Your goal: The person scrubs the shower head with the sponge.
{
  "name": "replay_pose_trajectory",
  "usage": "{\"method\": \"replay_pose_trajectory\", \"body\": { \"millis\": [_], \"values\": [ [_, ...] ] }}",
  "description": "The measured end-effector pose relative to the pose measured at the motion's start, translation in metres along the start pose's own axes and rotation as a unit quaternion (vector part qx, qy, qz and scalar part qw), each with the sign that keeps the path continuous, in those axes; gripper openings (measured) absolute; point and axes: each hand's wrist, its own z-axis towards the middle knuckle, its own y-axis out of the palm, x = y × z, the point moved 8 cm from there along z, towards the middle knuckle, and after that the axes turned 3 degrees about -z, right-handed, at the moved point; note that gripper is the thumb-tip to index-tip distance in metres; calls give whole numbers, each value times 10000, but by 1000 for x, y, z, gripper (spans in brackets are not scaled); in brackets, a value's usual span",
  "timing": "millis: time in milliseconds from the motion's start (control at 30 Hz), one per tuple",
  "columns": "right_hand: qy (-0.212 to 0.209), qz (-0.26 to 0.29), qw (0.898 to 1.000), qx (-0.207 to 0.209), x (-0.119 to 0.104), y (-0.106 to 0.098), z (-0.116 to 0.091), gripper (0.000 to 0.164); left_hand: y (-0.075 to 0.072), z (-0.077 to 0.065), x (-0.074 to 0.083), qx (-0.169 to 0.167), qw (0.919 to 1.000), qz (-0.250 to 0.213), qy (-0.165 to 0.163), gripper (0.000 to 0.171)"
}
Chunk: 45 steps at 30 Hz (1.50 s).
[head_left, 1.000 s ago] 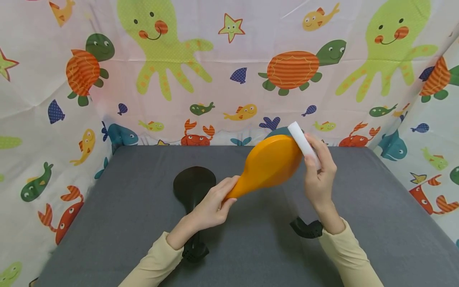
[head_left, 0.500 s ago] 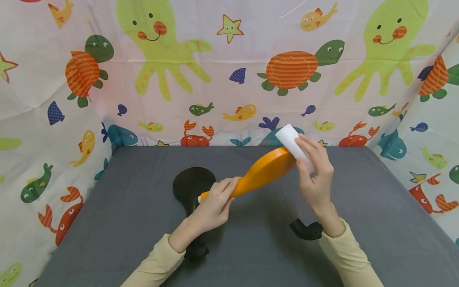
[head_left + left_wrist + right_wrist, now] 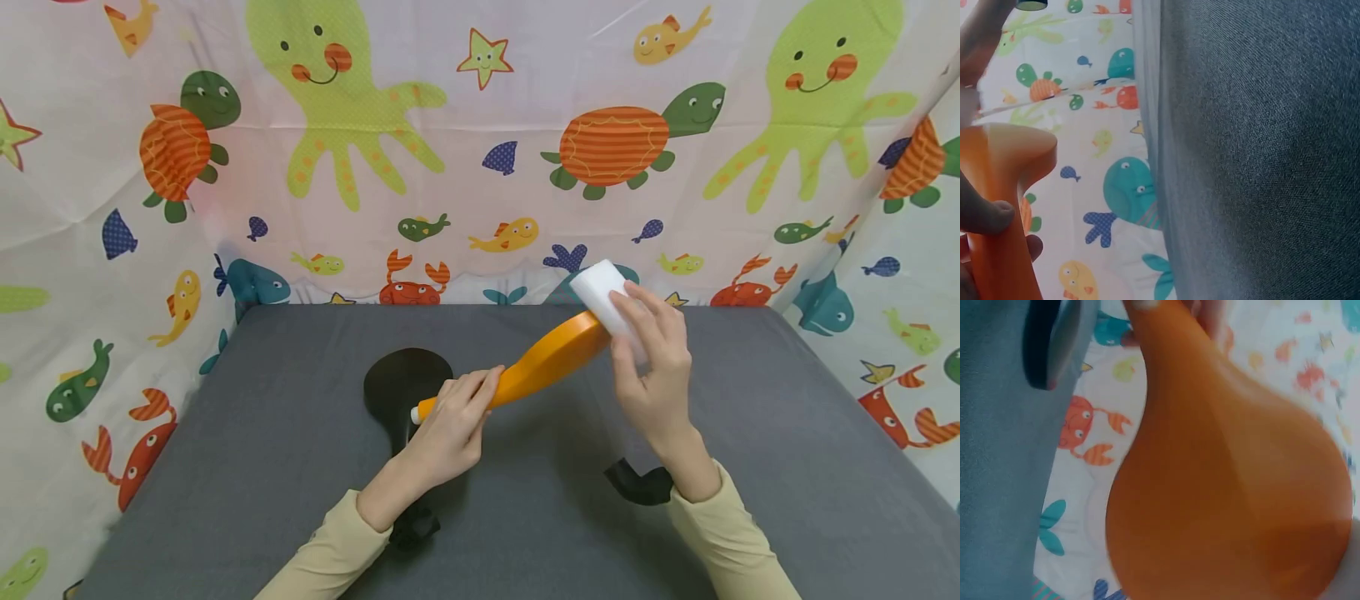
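My left hand (image 3: 450,425) grips the handle of an orange paddle-shaped thing (image 3: 551,358) with a broad rounded head and a white tip at the handle's end. It is held above the table, tilted so the head is the higher end. In the right wrist view the smooth orange face (image 3: 1210,487) fills the middle; its other side is hidden. My right hand (image 3: 656,375) pinches a white block-shaped sponge (image 3: 603,292) between thumb and fingers and rests it against the head's upper right edge. My left thumb lies along the handle (image 3: 1000,262) in the left wrist view.
A black thing with a rounded head (image 3: 405,387) and a handle lies on the grey-covered table (image 3: 285,450), partly behind my left hand. A curtain (image 3: 465,167) printed with sea animals stands at the back and both sides. A black mount (image 3: 640,483) sits beside my right wrist.
The orange thing has turned from showing its broad face to a narrower, more edge-on angle. My right hand and the sponge have shifted slightly left, still at its rim.
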Motion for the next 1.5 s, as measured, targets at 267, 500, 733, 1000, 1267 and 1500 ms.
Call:
{"method": "replay_pose_trajectory", "body": {
  "millis": [267,500,733,1000,1267,1500],
  "values": [
    [-282,-7,9994,195,1,-2,1,36,-2,1,4,177,9996,189,93,55],
    [178,-235,9996,50,6,1,0,37,-2,0,3,199,9997,152,44,56],
    [-694,-409,9967,-108,-20,13,0,39,-2,0,1,265,9996,133,-12,55],
    [766,-439,9960,-116,20,2,-3,37,-1,-1,1,245,9996,103,-75,55],
    [-1112,-716,9902,-449,-31,23,-8,41,-1,-2,1,219,9994,222,-128,55],
    [-585,-825,9947,-158,-10,14,-3,40,1,-1,3,120,9990,381,-209,55]
  ]
}}
